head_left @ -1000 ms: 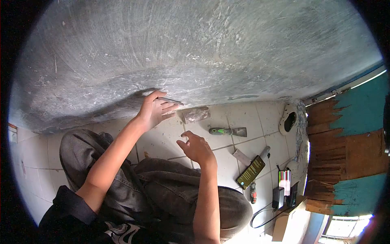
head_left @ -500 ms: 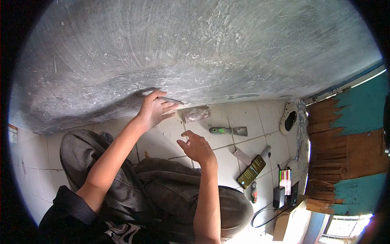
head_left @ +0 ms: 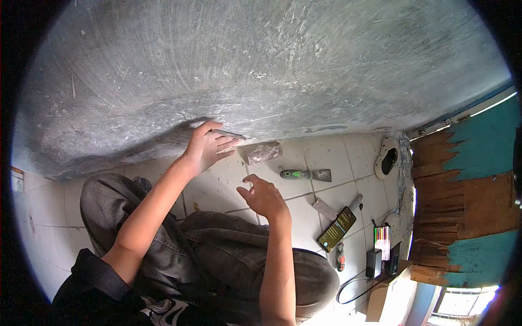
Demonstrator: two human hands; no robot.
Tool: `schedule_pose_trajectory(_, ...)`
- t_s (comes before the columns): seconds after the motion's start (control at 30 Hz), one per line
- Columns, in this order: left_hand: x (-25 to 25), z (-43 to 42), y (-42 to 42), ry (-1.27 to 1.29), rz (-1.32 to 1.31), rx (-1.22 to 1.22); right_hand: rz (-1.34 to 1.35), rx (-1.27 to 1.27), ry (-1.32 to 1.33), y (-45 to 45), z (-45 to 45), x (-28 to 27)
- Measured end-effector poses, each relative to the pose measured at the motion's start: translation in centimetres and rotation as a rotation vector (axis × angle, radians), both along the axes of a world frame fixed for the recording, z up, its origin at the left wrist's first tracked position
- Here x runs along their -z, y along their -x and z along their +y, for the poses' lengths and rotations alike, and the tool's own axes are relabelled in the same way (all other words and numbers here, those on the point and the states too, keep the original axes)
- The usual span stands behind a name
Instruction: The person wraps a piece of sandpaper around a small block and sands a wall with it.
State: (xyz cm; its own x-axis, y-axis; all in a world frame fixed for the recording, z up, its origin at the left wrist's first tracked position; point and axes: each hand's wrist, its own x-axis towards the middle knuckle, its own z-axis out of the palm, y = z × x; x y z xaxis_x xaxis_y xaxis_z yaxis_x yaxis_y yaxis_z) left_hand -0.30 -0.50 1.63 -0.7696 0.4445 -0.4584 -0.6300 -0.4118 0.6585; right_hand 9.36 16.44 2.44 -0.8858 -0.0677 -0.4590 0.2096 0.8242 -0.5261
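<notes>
My left hand (head_left: pixel 202 150) is up against the foot of the grey scuffed wall (head_left: pixel 261 70). It holds a thin grey blade-like piece (head_left: pixel 229 134) between thumb and fingers, the other fingers stretched out; its exact kind does not show. Over the floor, my right hand (head_left: pixel 265 199) is empty, its thumb and bent fingers apart. Between my hands and the wall lies a dusty, curled brownish piece (head_left: pixel 262 152), perhaps sandpaper. To the right of it rests a putty knife (head_left: pixel 305 174) with a black and green handle.
White floor tiles (head_left: pixel 293 206) carry crumbs of debris. A phone (head_left: pixel 337 229) lies across a pale strip, near a tool with an orange and black handle (head_left: pixel 340 257). Farther right are a clog (head_left: pixel 386 158), a black cable (head_left: pixel 348 286), a cardboard box (head_left: pixel 379 301) and a worn teal-brown wooden panel (head_left: pixel 462 201).
</notes>
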Motion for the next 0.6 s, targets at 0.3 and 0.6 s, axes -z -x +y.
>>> schedule_pose_trajectory(0.3,0.2,-0.09,0.07,-0.019,0.001,0.011,0.005,0.011,0.003,-0.07,-0.03,0.04)
schedule_pose_trajectory(0.6,0.01,-0.08,0.02,-0.02,0.008,0.003,-0.005,0.013,-0.011,0.08,-0.09,0.25)
